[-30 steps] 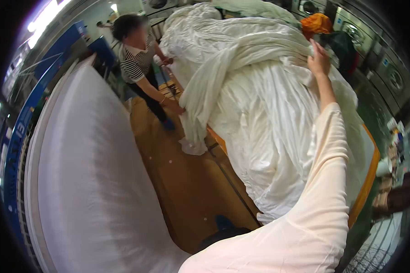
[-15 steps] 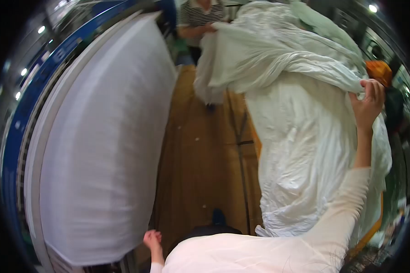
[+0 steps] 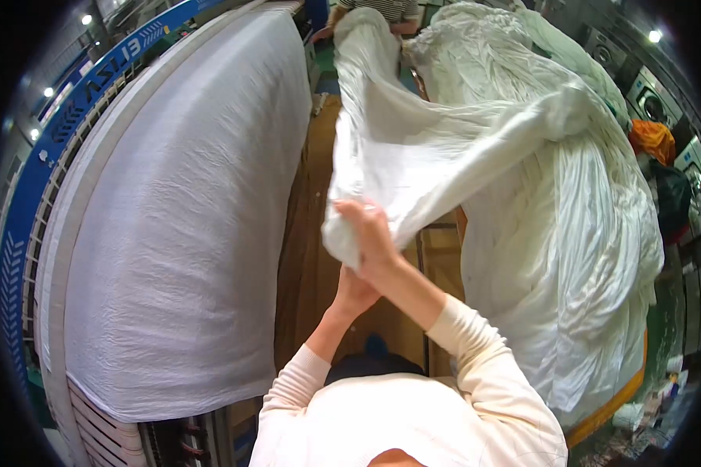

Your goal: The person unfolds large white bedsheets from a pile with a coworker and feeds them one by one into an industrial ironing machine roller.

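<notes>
my right hand (image 3: 375, 240), swung inward, clutches a white sheet (image 3: 417, 140) now stretching toward a co-worker (image 3: 393, 9) beyond my fingers; my left hand (image 3: 355, 289), just below, has a hold i cannot tell.

The cloth (image 3: 401, 148) is white, the beam (image 3: 54, 138) blue, the shirt (image 3: 393, 8) striped.

The left arm (image 3: 290, 383) and right arm (image 3: 475, 331) reach forward and inward, elbows bent. The right hand (image 3: 374, 240) curls into a grip, overlapping the left hand (image 3: 354, 291) just below it, whose fingers are hidden.
</notes>
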The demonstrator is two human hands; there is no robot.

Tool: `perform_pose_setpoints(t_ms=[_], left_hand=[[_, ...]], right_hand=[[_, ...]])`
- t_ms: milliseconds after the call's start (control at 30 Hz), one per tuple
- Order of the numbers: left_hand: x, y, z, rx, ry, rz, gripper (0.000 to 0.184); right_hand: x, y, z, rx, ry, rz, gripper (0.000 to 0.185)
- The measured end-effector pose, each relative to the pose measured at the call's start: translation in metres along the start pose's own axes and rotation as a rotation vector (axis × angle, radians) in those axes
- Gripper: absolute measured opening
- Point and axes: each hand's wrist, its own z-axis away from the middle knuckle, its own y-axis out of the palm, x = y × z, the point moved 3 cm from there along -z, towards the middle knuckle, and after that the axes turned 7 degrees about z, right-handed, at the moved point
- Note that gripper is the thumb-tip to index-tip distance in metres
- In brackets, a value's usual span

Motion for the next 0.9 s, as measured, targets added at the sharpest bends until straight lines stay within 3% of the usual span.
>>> perform_pose_setpoints(t_ms=[33, 100, 167, 267, 467, 533, 600, 700, 733, 833, 900], left_hand=[[0.005, -0.003, 0.009, -0.124, -0.202, 0.441, 0.081], [0.005, -0.009, 0.016, -0.358, -0.3, 1.1, 0.062], [0.001, -0.023, 0.015, -0.575, -0.072, 1.521, 0.044], [-0.061, -0.055, -0.006, -0.648, 0.12, 0.453, 0.043], [-0.061, -0.084, -0.01, -0.415, 0.19, 0.579, 0.026], [-0.084, -0.092, 0.009, -0.264, 0.098, 0.504, 0.025], [-0.099, -0.1, 0.033, -0.037, 0.027, 0.305, 0.028], [-0.106, -0.104, 0.05, 0.152, -0.002, 0.087, 0.032], [-0.114, -0.106, 0.054, 0.109, 0.038, -0.04, 0.033], [-0.126, -0.114, 0.07, -0.032, 0.193, -0.325, 0.034], [-0.119, -0.128, 0.087, -0.091, 0.082, -0.4, 0.036]], right_hand=[[-0.019, 0.01, 0.001, 0.0, -0.054, -0.028, 0.044], [-0.012, 0.036, 0.026, 0.048, -0.076, -0.203, 0.046], [-0.014, 0.049, 0.035, 0.09, -0.086, -0.266, 0.046], [-0.006, 0.064, 0.046, 0.089, -0.127, -0.288, 0.042], [0.005, 0.039, 0.039, 0.215, -0.201, -0.133, 0.046], [0.01, 0.009, 0.037, 0.108, -0.408, 0.133, 0.052], [-0.004, -0.045, 0.041, 0.112, -0.41, 0.53, 0.056], [-0.054, -0.069, 0.064, 0.199, -0.008, 0.139, 0.058], [-0.066, -0.068, 0.078, 0.216, 0.081, 0.032, 0.057], [-0.095, -0.062, 0.1, 0.208, 0.163, -0.201, 0.051], [-0.097, -0.063, 0.106, 0.129, 0.114, -0.145, 0.051]])
